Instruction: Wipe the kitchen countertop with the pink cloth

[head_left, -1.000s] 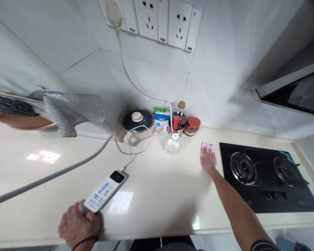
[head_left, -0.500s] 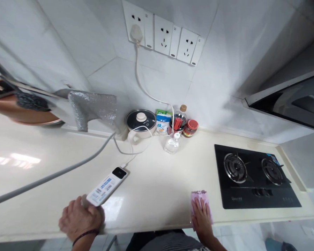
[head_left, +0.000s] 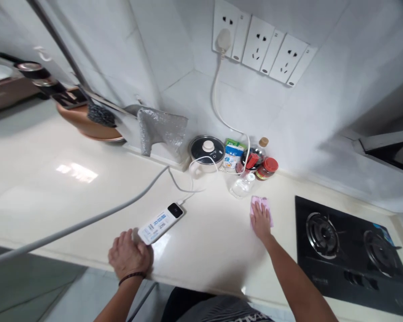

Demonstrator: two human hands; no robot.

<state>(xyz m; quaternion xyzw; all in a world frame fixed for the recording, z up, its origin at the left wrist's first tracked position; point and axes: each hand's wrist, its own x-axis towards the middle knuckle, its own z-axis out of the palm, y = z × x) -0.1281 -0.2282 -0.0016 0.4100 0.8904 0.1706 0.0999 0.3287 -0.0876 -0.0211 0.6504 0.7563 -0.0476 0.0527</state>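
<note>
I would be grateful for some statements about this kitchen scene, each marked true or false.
1. The right hand lies on the pink cloth. True.
2. The cloth is on the stove. False: it lies on the counter, left of the stove.
3. A plug sits in the leftmost socket. True.
4. The jar has a blue lid. False: the jar's lid is red.
5. The left hand is on the pot. False: it is at the counter's edge, by the white device.
</note>
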